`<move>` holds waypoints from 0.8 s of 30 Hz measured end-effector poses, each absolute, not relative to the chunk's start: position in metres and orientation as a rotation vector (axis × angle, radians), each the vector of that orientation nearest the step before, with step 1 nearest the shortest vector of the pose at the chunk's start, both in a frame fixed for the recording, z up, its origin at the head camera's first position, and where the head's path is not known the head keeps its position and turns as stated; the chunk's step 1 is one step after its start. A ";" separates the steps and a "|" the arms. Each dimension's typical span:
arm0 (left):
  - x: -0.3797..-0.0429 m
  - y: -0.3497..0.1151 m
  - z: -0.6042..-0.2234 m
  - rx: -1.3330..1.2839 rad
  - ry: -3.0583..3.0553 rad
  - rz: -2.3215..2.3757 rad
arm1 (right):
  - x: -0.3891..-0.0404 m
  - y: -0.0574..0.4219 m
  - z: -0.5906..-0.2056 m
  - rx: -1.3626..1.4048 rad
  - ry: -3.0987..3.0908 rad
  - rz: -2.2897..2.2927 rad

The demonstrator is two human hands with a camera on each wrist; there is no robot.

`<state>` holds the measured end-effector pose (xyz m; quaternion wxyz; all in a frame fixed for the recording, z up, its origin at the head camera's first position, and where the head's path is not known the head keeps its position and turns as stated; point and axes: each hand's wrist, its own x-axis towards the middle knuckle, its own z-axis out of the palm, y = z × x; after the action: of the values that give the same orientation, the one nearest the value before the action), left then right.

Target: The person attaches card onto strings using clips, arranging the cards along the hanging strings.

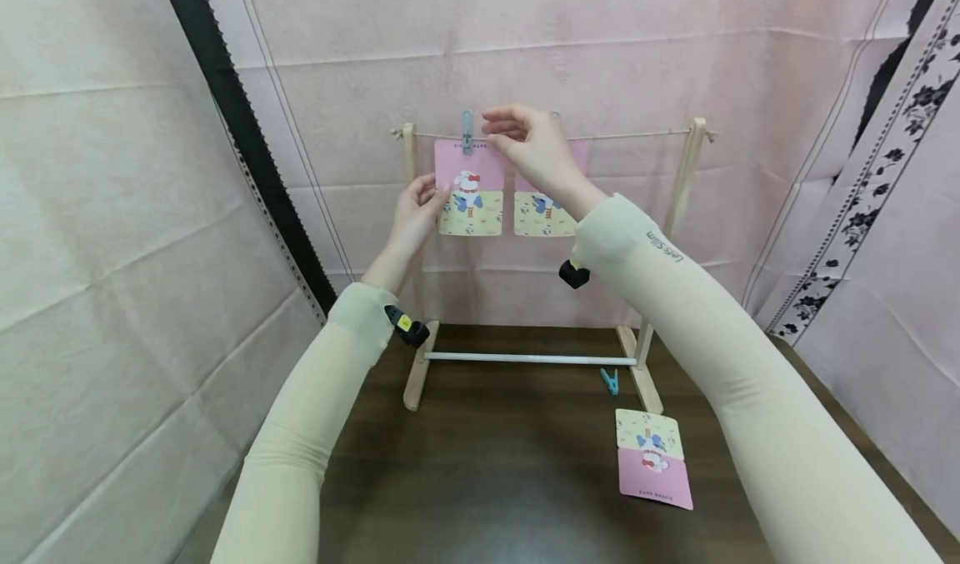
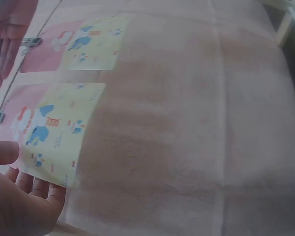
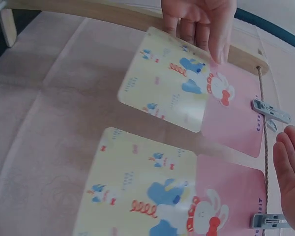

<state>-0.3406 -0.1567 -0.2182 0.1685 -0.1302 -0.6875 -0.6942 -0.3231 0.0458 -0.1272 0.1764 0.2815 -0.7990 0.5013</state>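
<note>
A pink and yellow card with a rabbit picture hangs from the rope, held at its top by a grey-blue clothespin. My left hand pinches the card's left edge, thumb in front and fingers behind, as the left wrist view shows. Just right of that clothespin, my right hand hovers with loosely bent fingers and nothing in them. In the right wrist view its fingers are apart from the clothespin. A second matching card hangs to the right, partly covered by my right hand, with its own clothespin.
The rope runs between the posts of a wooden stand with a white lower bar. On the dark table lie a blue clothespin and a third card. Pale cloth surrounds the back and sides.
</note>
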 end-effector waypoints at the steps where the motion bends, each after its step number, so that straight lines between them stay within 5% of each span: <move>1: -0.340 -0.157 -0.221 -0.357 -1.968 -1.970 | -0.322 0.047 -0.130 0.805 -2.267 1.416; 24: -0.315 -0.174 -0.267 -0.302 -2.263 -1.930 | -0.291 0.131 -0.179 0.831 -2.372 1.325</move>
<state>-0.3153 -0.1743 -0.2667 0.0761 -0.1006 -0.7548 -0.6437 -0.2909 0.1315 -0.1788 0.1495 0.2892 -0.8255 0.4611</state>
